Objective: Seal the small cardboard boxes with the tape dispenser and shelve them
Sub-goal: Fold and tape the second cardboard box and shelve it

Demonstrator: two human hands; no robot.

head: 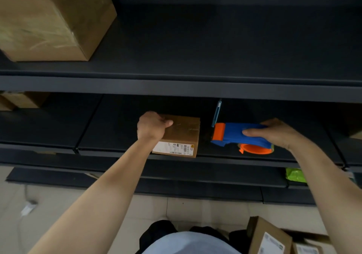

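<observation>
A small cardboard box (182, 136) with a white label on its front sits on the middle dark shelf (117, 128). My left hand (151, 127) grips its left top edge, thumb lying across the taped top. To the box's right is a blue and orange tape dispenser (235, 136), which my right hand (274, 134) holds by its blue handle, the orange roll hub lowest, at the shelf's front edge.
A big cardboard box (49, 19) stands on the upper shelf at the left. A blue phone (217, 113) leans upright behind the dispenser. More small boxes (268, 238) lie on the floor at the lower right. A green packet (294, 175) sits on a lower shelf.
</observation>
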